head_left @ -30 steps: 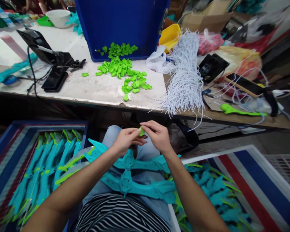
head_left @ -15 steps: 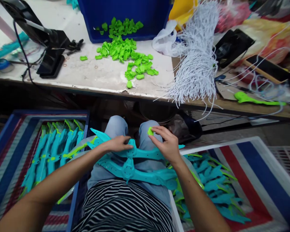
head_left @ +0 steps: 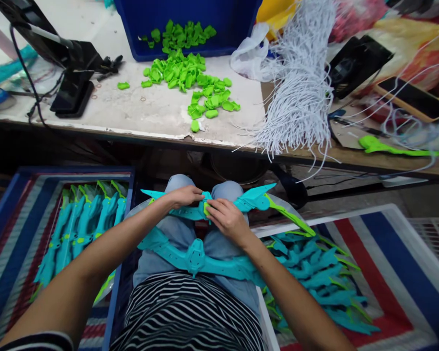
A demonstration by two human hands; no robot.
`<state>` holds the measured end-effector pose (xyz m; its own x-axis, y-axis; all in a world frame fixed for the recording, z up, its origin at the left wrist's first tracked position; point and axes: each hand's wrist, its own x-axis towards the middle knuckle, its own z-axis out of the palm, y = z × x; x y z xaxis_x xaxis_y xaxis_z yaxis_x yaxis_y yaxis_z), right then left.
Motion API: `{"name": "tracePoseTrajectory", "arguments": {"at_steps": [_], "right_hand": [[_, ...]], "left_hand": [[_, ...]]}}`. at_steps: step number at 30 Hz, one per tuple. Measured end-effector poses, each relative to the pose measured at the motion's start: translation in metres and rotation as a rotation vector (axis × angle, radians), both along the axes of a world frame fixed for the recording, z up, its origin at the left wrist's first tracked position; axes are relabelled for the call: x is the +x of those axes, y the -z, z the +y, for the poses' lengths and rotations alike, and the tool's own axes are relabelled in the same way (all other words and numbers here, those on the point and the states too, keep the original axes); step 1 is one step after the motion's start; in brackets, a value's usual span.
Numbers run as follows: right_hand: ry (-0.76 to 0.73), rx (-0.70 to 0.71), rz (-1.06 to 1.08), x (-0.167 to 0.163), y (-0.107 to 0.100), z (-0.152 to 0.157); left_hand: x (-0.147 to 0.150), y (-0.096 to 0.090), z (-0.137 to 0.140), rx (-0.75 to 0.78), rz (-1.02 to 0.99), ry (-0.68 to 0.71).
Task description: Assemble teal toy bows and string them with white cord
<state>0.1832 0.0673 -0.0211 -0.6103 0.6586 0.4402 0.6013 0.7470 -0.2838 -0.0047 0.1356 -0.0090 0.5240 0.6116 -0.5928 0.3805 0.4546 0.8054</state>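
Observation:
Two teal plastic toy bows lie across my lap, one above the other. Around the middle of the upper bow [head_left: 255,199], the fingers of my left hand [head_left: 186,196] are closed. My right hand [head_left: 227,220] pinches a small lime green plastic piece [head_left: 206,207] against that bow's centre; its fingers partly cover the piece. Nearer my body rests the lower bow [head_left: 195,258], which neither hand touches. A lime green limb [head_left: 290,217] sticks out from the upper bow's right end.
Loose green pieces [head_left: 183,70] spill from a blue bin [head_left: 227,41] on the worktable [head_left: 131,114]. White cords [head_left: 300,97] hang over its edge. Left stands a blue crate [head_left: 113,292] of bows; right, a white crate [head_left: 267,321] with more. A black stand [head_left: 71,92] is at back left.
My right hand has brought the green piece left and down onto the upper bow's centre. The upper bow has moved up, away from the lower one, and its right end shows more.

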Motion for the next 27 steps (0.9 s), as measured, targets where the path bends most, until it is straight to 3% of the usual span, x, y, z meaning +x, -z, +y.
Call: {"name": "tracePoseTrajectory", "arguments": {"at_steps": [7, 13, 17, 19, 23, 27], "right_hand": [[0.012, 0.010, 0.024, -0.004, 0.005, 0.002], [0.194, -0.412, 0.252, -0.008, 0.014, 0.009], [0.289, -0.695, 0.138, -0.012, 0.012, 0.024], [0.294, -0.764, 0.054, -0.012, 0.007, 0.031], [0.187, -0.658, -0.012, -0.012, -0.015, 0.056], [0.214, -0.244, 0.156, -0.028, -0.051, 0.122]], "left_hand": [[-0.005, 0.003, -0.003, -0.048, -0.147, 0.013], [-0.002, 0.008, -0.010, 0.087, -0.060, -0.029], [0.003, 0.005, -0.011, 0.072, 0.051, -0.123], [0.003, 0.003, -0.011, 0.073, 0.095, -0.137], [0.001, 0.001, -0.009, 0.088, 0.112, -0.118], [0.004, -0.004, 0.000, 0.188, 0.144, -0.020]]}}
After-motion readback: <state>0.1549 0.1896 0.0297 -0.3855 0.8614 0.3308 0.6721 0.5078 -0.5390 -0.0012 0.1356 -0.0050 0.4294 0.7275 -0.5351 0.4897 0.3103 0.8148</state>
